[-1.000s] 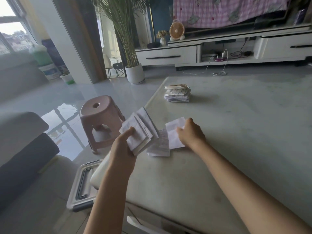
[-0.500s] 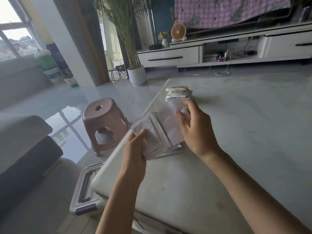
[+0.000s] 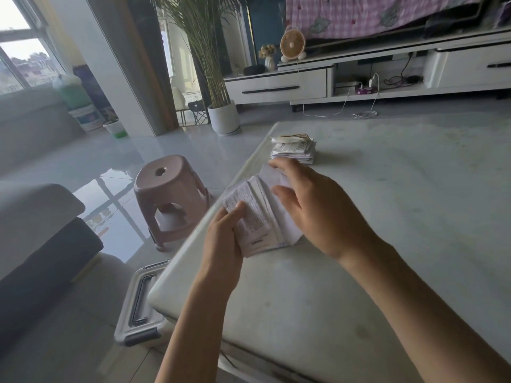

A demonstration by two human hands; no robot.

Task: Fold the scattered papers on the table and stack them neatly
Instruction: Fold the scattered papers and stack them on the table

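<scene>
My left hand [image 3: 222, 239] grips a bundle of folded printed papers [image 3: 253, 217] at its near left corner, above the left edge of the pale marble table [image 3: 387, 217]. My right hand [image 3: 312, 208] lies over the bundle's right side, fingers spread, fingertips touching a white sheet [image 3: 269, 174] at the top of the bundle. Further back on the table a neat stack of folded papers [image 3: 293, 149] rests near the left edge, just beyond my right fingertips.
A pink plastic stool [image 3: 170, 197] stands on the floor left of the table. A grey lidded box [image 3: 141, 302] sits on the floor by the table's near left corner. A sofa [image 3: 36, 244] is at left; a potted plant [image 3: 224, 117] and TV cabinet [image 3: 359, 78] stand behind.
My right hand picked a loose white sheet off the table and brought it onto the bundle in my left hand. Both hands moved together, closer to the far stack.
</scene>
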